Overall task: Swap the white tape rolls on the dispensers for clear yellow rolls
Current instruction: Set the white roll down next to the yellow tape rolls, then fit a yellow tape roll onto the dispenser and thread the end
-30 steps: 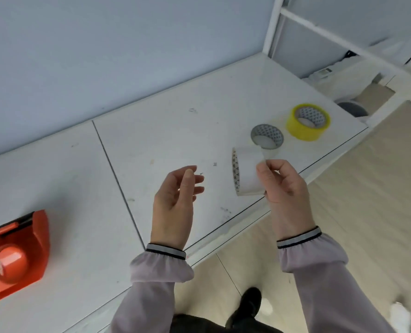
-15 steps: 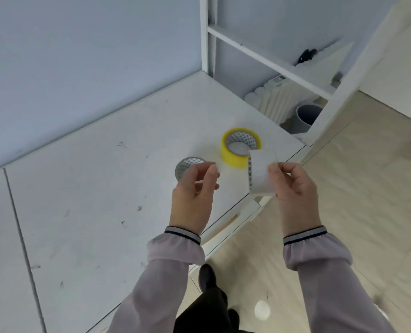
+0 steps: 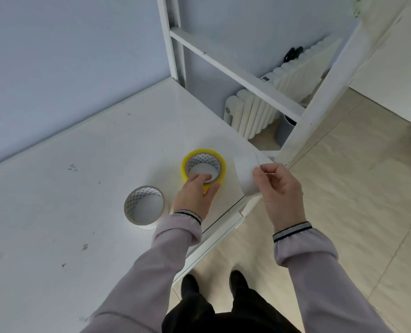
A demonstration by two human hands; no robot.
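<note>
A clear yellow tape roll (image 3: 220,164) lies flat near the right corner of the white table (image 3: 79,188). My left hand (image 3: 195,195) is on it, fingers dipped into its core and thumb against its near outer side. My right hand (image 3: 279,188) holds a white tape roll (image 3: 246,176) just above the table's right edge. A second white tape roll (image 3: 144,207) lies flat on the table to the left of my left hand. No dispenser is in view.
A white metal frame post (image 3: 173,39) with a slanted crossbar (image 3: 235,70) rises at the table's far right corner. A white radiator (image 3: 250,114) and a grey bin (image 3: 283,133) stand on the floor beyond the right edge.
The view has swung right, so the red dispenser has left the frame. My left hand has reached forward from mid-air onto the yellow roll. My right hand has carried the white roll toward the table's right edge.
</note>
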